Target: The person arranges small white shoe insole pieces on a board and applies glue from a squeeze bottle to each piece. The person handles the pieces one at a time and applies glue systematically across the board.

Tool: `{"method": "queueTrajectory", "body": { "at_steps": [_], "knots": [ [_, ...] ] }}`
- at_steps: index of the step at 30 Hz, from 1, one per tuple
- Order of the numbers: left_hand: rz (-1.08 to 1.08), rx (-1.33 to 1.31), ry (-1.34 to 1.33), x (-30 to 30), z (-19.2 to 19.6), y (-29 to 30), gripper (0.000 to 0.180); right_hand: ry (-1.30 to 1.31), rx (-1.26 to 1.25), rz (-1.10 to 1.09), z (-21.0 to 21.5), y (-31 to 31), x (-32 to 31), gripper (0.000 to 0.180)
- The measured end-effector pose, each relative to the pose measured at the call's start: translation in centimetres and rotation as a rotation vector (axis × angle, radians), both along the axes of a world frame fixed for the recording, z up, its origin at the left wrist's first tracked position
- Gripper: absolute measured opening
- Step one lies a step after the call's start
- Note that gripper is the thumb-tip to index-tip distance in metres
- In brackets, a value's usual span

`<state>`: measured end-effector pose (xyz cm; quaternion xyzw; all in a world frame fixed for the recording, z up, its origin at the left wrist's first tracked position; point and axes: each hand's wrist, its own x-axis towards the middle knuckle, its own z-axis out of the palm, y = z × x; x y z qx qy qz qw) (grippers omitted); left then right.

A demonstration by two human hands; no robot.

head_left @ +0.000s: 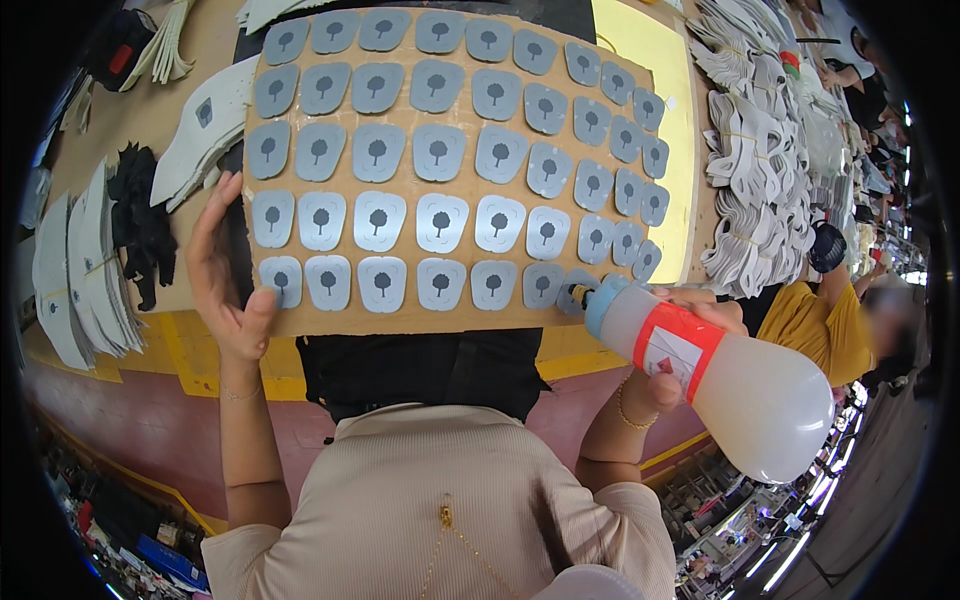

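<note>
A brown cardboard sheet (400,320) lies in front of me, carrying rows of silvery-grey rounded patches (439,211), each with a dark tree shape. My left hand (225,280) is at the sheet's left edge, fingers stretched upward and thumb over the near left corner patch. In my right hand (690,320) is a translucent squeeze bottle (762,400) with pale contents, a light blue collar and a red label. The bottle is tilted, its dark narrow tip (578,293) over a patch in the nearest row, towards the right. Whether the tip touches it I cannot tell.
Bundles of white strips (750,190) are stacked on the right beside a yellow sheet (675,150). White pieces (85,270) and a black cloth bundle (143,215) lie on the left. A person in a yellow top (815,325) is at the right.
</note>
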<state>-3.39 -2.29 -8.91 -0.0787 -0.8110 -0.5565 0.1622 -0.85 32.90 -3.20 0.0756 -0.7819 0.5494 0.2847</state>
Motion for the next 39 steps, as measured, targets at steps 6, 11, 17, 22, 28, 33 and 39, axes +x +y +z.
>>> {"method": "queueTrajectory", "body": {
  "at_steps": [6, 11, 17, 22, 28, 33, 39],
  "knots": [
    [-0.009, -0.016, 0.005, 0.0, 0.0, -0.2, 0.08, 0.002, 0.135, 0.111, -0.1, 0.9, -0.3, 0.077],
    [-0.003, 0.002, 0.003, 0.0, -0.1, -0.1, 0.081, 0.125, -0.107, 0.055, 2.5, 1.0, 0.0, 0.074],
    [0.005, 0.025, -0.017, 0.0, 0.0, 0.1, 0.082, 0.161, -0.179, 0.097, 2.9, 1.8, 0.0, 0.07],
    [-0.001, 0.025, -0.012, -0.1, 0.0, 0.2, 0.082, 0.062, 0.003, 0.084, 0.6, 2.6, -0.1, 0.074],
    [0.006, 0.016, -0.007, 0.0, 0.0, 0.1, 0.08, -0.051, 0.145, -0.086, 0.9, 1.2, -0.3, 0.072],
    [-0.006, -0.014, 0.0, -0.1, 0.0, -0.1, 0.08, -0.062, 0.132, -0.103, 0.6, 1.3, -0.2, 0.07],
    [0.011, 0.036, -0.007, 0.0, -0.1, 0.2, 0.081, 0.163, -0.374, -0.053, 4.0, 2.2, 0.4, 0.067]
  ]
}}
